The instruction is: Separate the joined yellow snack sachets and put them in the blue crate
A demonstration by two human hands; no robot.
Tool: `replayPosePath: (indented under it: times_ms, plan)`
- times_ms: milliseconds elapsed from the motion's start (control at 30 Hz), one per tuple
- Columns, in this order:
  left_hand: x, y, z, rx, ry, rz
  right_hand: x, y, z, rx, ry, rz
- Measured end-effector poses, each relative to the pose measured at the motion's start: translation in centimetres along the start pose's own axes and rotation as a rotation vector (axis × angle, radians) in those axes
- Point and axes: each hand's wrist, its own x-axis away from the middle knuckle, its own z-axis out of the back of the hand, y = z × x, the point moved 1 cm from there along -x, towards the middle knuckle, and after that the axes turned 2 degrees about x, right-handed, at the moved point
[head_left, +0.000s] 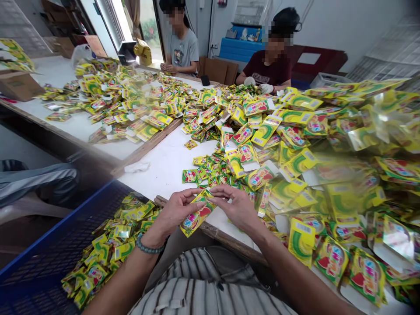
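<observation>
Over the table's front edge, my left hand [179, 210] grips a small yellow and green printed box [196, 220] between thumb and fingers. The box lies tilted, its lower end toward me. At its upper end my right hand [232, 202] pinches the top with thumb and fingertips; whether a small packet is also there I cannot make out. Just beyond my hands lies a heap of small green packets [210, 170]. Many more yellow and green boxes [249, 153] are piled to the right of it.
A blue plastic crate [108, 197] with many filled boxes [114, 245] stands at my lower left. Wooden strips [157, 140] edge the white table [164, 168]. Two people sit across the table, one in a grey shirt [183, 48], one in dark red [272, 70]. A cardboard carton [19, 85] stands far left.
</observation>
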Motion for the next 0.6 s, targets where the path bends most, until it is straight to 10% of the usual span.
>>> replayPosePath:
  times_ms: [433,600]
  plan:
    - [0.3,0.3,0.0,-0.169,-0.060,-0.064,0.3,0.1,-1.7,-0.079,0.106,-0.112]
    - [0.1,-0.6,0.4,-0.224,-0.060,0.023,-1.2,0.6,-2.1,-0.094,-0.134,-0.072]
